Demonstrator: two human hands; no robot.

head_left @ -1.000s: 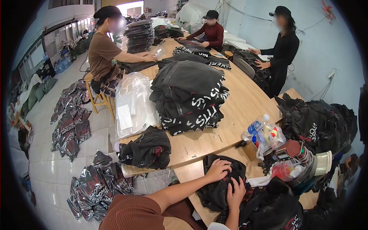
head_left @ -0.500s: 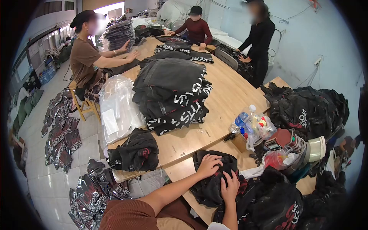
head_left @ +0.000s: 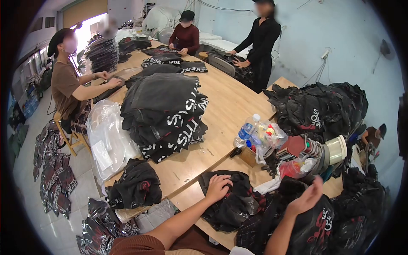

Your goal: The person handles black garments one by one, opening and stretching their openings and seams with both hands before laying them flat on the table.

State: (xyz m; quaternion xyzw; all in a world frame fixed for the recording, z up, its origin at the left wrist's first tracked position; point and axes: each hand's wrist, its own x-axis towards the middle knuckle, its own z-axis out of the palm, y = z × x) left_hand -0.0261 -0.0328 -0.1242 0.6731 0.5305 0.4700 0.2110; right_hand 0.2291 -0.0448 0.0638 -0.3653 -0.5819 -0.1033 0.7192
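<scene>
In the head view, a black garment (head_left: 229,208) with some red print lies bunched on the near table. My left hand (head_left: 218,188) rests on its upper part, palm down and fingers laid over the cloth. Up and to the right, my right hand (head_left: 307,197) is raised in the air, slightly blurred, fingers stretched and nothing visible in it. Below that hand is a heap of black garments (head_left: 304,229) with red and white lettering. A dark checked cloth (head_left: 250,236) sits between the garment and the heap.
A tall stack of black garments (head_left: 163,110) stands on the big table (head_left: 238,106), with clear plastic bags (head_left: 106,140) beside it. A water bottle (head_left: 244,134), bags and a white bucket (head_left: 336,149) crowd the right. Several co-workers are around; packed garments lie on the floor.
My right hand has lifted off the black garment and moved right and upward. My left hand stays on the garment. The camera view has turned slightly right.
</scene>
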